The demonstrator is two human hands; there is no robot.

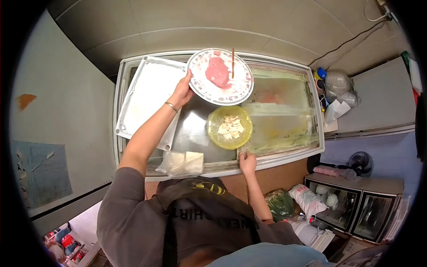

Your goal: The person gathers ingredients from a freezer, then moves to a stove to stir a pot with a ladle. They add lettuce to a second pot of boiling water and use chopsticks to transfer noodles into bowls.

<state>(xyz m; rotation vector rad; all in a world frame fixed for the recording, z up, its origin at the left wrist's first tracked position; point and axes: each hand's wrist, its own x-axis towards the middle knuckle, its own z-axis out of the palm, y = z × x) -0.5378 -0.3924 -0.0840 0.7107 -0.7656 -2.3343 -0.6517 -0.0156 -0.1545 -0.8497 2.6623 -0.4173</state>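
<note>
My left hand [181, 90] grips the left rim of a white patterned plate [242, 91]. A mound of pink meat paste [218, 72] lies on it, beside a thin brown stick [232, 64]. My right hand [248, 163] is closed at the front edge of the chest freezer, on the frame of its sliding glass lid [280, 153]. Just beyond that hand, a yellow bowl [213, 135] holds several pale folded pieces [231, 127], perhaps dumplings. A plastic bag of pale square sheets [192, 163] lies near the front edge, left of the bowl.
A white tray [149, 95] rests on the freezer's left side, partly under the plate and my left arm. Bags and bottles [340, 86] crowd the right end. Lower right stand a glass-fronted cabinet [340, 200], a fan [361, 163] and a white sack [307, 199].
</note>
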